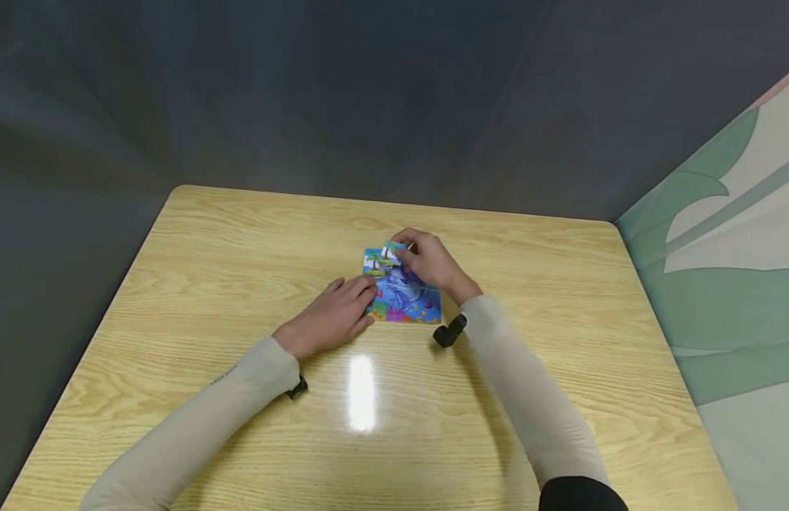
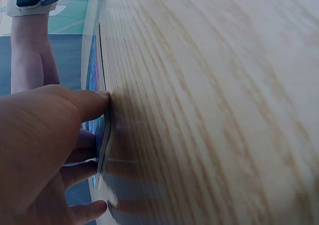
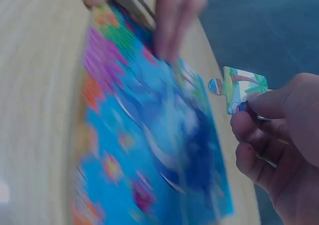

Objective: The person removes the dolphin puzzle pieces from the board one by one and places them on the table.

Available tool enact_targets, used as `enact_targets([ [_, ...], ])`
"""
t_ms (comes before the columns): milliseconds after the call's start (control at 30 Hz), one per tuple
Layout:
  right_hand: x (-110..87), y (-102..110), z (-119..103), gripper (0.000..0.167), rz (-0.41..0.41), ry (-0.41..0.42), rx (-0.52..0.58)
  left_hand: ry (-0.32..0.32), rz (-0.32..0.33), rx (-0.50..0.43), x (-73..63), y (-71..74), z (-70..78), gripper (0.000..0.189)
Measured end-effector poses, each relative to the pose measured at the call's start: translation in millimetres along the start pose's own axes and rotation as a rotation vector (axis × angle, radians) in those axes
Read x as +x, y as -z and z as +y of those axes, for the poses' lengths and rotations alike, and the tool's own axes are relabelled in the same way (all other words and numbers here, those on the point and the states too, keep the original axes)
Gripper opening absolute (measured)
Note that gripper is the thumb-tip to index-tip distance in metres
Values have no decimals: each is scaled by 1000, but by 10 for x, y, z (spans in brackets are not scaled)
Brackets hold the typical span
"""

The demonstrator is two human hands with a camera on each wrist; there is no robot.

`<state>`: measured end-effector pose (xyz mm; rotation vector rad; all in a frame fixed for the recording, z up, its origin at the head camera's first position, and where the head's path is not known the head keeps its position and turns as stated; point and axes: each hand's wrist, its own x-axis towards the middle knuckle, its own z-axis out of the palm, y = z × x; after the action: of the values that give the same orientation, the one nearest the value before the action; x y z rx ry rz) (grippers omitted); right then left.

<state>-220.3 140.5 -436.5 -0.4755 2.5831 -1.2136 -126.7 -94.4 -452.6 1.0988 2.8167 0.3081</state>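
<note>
A jigsaw puzzle (image 1: pixel 410 305) with a blue undersea picture lies on the table in front of me. My right hand (image 1: pixel 432 264) pinches a puzzle piece (image 3: pixel 242 88) with a palm tree on it between thumb and fingertips, above the far side of the puzzle. Another palm tree shows at the puzzle's far left corner. My left hand (image 1: pixel 333 316) holds the puzzle's left side, its thumb at the near edge and its fingers farther along. In the left wrist view, the puzzle's edge bends and tilts near that thumb (image 2: pixel 94 104).
The wooden table (image 1: pixel 241 234) reaches around the puzzle. Dark fabric (image 1: pixel 394 106) stands behind and to the left, and a green and white patterned surface (image 1: pixel 739 305) rises at the right. Small black cameras (image 1: pixel 449 331) sit on the wrists.
</note>
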Motion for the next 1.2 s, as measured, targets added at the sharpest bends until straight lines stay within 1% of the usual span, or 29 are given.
enact_targets([
  [100, -17, 165, 62, 22, 20, -17, -14, 5, -5, 2, -13, -2, -11, 56],
  [367, -114, 620, 282, 25, 33, -82, -76, 9, -19, 16, -37, -13, -37, 57],
  [600, -170, 867, 379, 27, -1, -122, -146, 12, -29, -4, -41, 16, -27, 57],
  [800, -147, 961, 434, 27, -26, -132, -184, 12, -30, -12, -37, 25, -17, 58],
  [1000, -103, 959, 511, 23, -50, -144, -219, 12, -31, -15, -36, 5, 4, 57],
  [1200, -65, 940, 568, 22, -53, -167, -246, 9, -20, -5, -23, 3, 20, 57],
])
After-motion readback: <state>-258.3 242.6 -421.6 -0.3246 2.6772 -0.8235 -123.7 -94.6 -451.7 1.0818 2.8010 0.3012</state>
